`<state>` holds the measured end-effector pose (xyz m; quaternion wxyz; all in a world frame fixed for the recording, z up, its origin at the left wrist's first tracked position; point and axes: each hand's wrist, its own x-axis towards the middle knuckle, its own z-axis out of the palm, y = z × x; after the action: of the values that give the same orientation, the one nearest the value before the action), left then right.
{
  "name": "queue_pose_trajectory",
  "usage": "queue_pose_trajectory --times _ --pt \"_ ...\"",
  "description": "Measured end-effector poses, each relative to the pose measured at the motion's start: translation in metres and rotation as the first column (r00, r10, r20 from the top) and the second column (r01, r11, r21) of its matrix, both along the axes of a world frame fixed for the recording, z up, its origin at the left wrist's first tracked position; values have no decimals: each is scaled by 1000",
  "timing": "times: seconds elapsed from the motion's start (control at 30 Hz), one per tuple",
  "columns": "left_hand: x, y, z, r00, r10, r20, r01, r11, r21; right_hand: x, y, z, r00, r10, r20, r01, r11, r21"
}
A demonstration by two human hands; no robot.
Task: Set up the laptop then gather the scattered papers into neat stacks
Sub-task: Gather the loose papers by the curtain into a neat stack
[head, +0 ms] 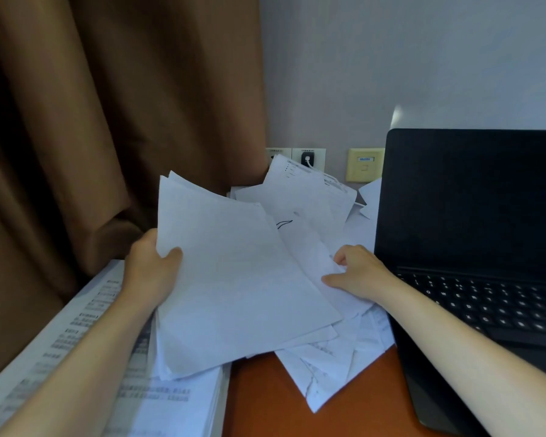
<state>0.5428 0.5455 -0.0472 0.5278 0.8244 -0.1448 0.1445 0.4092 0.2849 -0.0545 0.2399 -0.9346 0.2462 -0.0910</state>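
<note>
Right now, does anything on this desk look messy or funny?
Yes. The loose papers beside the laptop lie crooked, corners pointing every way, some leaning up over the wall sockets. The bundle in the left hand has uneven edges too. The right hand grips sheets in the heap.

1. Curtain (108, 121), left half of the frame: plain brown, darker in the folds.
2. Wall (391, 58), upper right: pale grey, no pattern.
3. Laptop (470, 200), right: black with a dark screen; the keys (501, 307) are black with white characters.
4. Desk (265, 405), bottom centre: orange-brown.
5. Held sheets (234, 279), centre: plain white.
6. Loose papers (312, 209), centre: white with faint grey print; one bears a curved black pen stroke (284, 223).
7. Printed stack (92, 342), lower left: white with rows of black text.
8. Socket plates, centre: one white (308, 157), one cream-yellow (364, 165) with a small blue label.
</note>
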Motion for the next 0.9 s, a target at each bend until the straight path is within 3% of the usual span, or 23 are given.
queue_pose_trajectory --times 0.43,0.73,0.8,0.9 --pt "2 -2 -5 1000 -12 -11 12 1000 4 8 -12 -8 992 -24 121 -11 961 276" --pt "1 -2 -7 1000 -9 -3 10 1000 12 3 1 1 990 137 22 -133 894 427" --pt "1 -1 -7 1000 1 3 -1 1000 -1 3 3 -1 988 125 93 -153 896 417" --pt "3 1 -4 999 24 35 -22 998 -61 2 -6 -1 931 -85 356 -75 907 414"
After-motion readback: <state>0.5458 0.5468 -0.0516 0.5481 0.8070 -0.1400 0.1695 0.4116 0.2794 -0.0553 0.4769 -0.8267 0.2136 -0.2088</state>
